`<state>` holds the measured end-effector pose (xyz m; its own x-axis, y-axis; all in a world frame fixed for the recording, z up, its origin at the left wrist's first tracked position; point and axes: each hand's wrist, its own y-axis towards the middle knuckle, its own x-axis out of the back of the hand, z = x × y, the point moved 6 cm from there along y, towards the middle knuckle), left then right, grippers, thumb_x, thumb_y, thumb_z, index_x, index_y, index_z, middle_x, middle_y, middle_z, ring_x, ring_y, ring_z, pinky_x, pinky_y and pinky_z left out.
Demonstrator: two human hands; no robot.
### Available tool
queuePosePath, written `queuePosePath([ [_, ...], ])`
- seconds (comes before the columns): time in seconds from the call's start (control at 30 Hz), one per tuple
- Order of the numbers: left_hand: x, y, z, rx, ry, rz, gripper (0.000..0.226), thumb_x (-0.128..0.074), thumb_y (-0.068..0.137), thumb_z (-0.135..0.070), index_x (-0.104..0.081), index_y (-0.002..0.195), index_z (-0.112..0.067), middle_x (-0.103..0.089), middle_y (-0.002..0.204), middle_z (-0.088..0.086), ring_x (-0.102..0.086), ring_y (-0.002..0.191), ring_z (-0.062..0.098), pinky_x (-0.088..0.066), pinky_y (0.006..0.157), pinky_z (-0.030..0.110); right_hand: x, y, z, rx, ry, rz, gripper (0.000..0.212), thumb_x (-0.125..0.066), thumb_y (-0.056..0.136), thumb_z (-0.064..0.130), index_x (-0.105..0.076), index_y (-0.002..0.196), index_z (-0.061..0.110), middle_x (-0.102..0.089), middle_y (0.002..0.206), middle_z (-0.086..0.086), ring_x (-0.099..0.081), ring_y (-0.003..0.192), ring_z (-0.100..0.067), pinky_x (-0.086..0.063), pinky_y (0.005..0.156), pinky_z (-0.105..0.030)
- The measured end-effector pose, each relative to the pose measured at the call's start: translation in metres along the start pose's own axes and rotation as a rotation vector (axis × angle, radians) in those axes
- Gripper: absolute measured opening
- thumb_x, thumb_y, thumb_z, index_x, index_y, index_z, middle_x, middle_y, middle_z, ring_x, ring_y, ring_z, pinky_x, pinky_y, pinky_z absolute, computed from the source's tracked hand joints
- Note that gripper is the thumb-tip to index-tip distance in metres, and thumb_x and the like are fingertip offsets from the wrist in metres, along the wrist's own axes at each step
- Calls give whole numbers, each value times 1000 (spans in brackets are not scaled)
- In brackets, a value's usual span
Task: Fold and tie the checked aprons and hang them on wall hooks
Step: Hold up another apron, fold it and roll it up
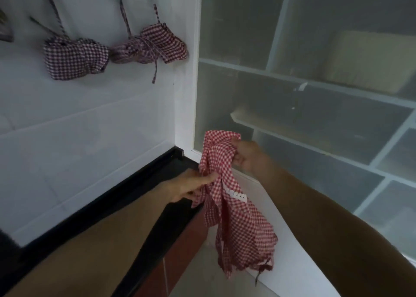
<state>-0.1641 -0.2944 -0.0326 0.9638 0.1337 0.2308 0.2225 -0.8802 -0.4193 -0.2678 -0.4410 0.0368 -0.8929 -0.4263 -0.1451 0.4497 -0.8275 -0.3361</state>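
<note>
A red-and-white checked apron [236,218] hangs loose in front of me, its lower part drooping toward the floor. My left hand [191,185] pinches its left edge near the top. My right hand [246,155] grips the bunched upper corner, a little higher and to the right. Two tied checked apron bundles hang by their straps on the white wall at upper left: a darker one [74,58] and a redder one [153,46] beside it. The hooks themselves are blurred at the top edge.
A frosted glass door [315,94] with white frames fills the right side, shelves dimly visible behind it. A black skirting [126,184] runs along the foot of the white wall. Reddish floor tiles [180,251] lie below.
</note>
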Motion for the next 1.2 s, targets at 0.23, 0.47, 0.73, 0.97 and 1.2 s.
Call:
queuePosePath([
  [0.23, -40, -1, 35, -34, -21, 79, 31, -71, 90, -36, -63, 119, -29, -66, 122, -8, -62, 106, 9, -51, 88, 30, -13, 9, 26, -74, 214, 130, 7, -53, 97, -3, -60, 94, -4, -68, 83, -15, -66, 73, -19, -60, 62, -31],
  [0.47, -20, -4, 19, 50, -241, -35, 28, -46, 102, -16, -67, 84, -9, -70, 82, 7, -66, 75, 18, -50, 71, 29, 25, 20, 34, 253, -277, -22, 32, -73, 88, 22, -67, 111, 0, -70, 100, -11, -68, 79, -18, -58, 78, -38],
  [0.73, -3, 4, -17, 4, -664, -219, 24, -48, 103, -10, -65, 111, 5, -71, 99, 17, -67, 85, 24, -55, 77, 34, 14, -34, -51, -65, -747, 610, 38, -47, 99, 51, -67, 110, 20, -74, 105, -4, -72, 96, -21, -57, 90, -39],
  [0.97, -27, 8, -52, -134, -787, -98, 37, -48, 95, 11, -53, 130, 2, -67, 117, 16, -66, 104, 27, -56, 85, 35, 17, -41, -104, -58, -974, 640, 80, -77, 80, 46, -36, 148, 31, -49, 145, 3, -53, 128, -25, -55, 91, -38],
  [1.2, 8, 5, -69, -219, -368, -390, 23, -54, 97, 0, -58, 118, -6, -67, 113, 13, -67, 101, 25, -59, 81, 33, 46, -10, -105, -117, -632, 488, 41, -68, 90, 16, -58, 130, 13, -69, 121, -7, -68, 106, -25, -57, 90, -38],
])
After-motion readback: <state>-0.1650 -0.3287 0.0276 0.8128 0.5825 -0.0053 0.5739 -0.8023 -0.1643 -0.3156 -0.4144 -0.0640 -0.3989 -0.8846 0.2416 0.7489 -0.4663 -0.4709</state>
